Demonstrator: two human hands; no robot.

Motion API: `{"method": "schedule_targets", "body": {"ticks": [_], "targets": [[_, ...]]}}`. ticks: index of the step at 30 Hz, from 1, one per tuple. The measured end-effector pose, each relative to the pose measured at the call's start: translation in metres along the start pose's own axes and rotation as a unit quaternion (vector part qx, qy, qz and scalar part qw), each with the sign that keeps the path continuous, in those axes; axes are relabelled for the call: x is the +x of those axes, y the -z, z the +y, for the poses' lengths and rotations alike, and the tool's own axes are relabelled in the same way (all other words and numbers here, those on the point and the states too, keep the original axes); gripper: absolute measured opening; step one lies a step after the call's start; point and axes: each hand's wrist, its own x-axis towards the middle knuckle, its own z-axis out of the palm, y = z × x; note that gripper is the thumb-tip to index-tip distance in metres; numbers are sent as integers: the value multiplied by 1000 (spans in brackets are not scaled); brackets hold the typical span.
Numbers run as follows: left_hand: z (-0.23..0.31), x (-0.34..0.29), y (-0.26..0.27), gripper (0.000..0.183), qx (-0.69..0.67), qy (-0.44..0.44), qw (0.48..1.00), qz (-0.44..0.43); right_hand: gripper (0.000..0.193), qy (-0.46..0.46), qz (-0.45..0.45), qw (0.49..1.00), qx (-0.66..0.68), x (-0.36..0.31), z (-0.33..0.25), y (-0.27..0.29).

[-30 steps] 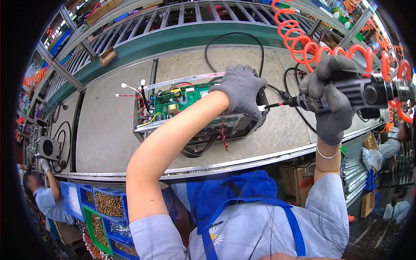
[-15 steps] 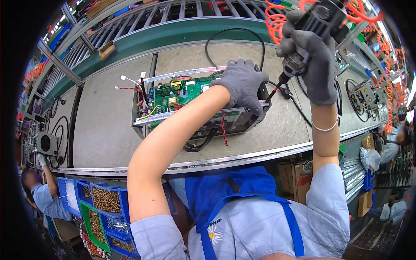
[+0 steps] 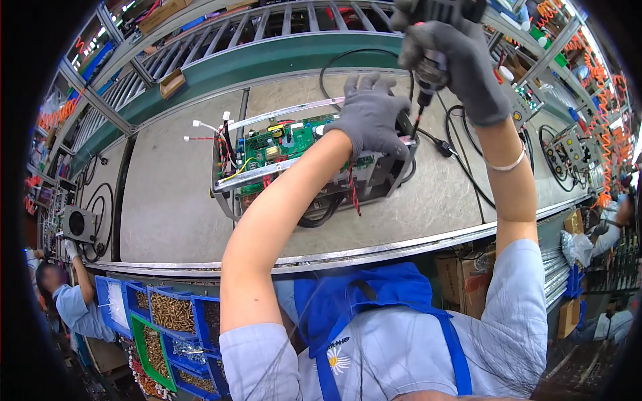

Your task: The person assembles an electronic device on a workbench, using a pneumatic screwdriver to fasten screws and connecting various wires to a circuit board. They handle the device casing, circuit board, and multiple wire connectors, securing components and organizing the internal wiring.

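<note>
An open metal chassis with a green circuit board (image 3: 284, 142) lies lengthwise on the bench. My left hand (image 3: 374, 117), in a grey glove, rests across its right end, fingers spread toward the far rail and thumb near the front rail. My right hand (image 3: 461, 70), also gloved, is closed round a black power screwdriver (image 3: 431, 72), whose top runs out of view. Its bit (image 3: 416, 122) points down at the chassis's right front corner; whether a screw is under the tip is too small to tell. Red and black twisted wires (image 3: 353, 190) hang from the front side.
A black cable with a plug (image 3: 445, 148) lies right of the chassis. Behind the bench (image 3: 167, 194) runs a roller conveyor (image 3: 267, 27). Blue and green bins of screws (image 3: 172, 313) stand at the lower left. Co-workers are at the left and right edges.
The screwdriver and my right hand have shifted left, and the bit stands more upright at the corner. The left hand's fingers are more spread. The whole view has shifted slightly.
</note>
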Motion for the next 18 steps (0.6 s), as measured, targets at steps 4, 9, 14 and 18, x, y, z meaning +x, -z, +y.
{"method": "schedule_targets", "body": {"ticks": [4, 9, 14, 18], "targets": [[-18, 20, 5, 75, 30, 72, 997, -23, 26, 25, 31, 999, 10, 16, 2, 5], [-37, 7, 2, 79, 82, 97, 991, 30, 32, -22, -8, 996, 82, -21, -8, 38], [39, -58, 12, 93, -198, -61, 977, 59, 45, 83, 17, 996, 7, -116, 49, 21], [90, -119, -32, 34, -420, 158, 893, 28, 51, 137, -70, 988, 13, -177, 88, -38]]}}
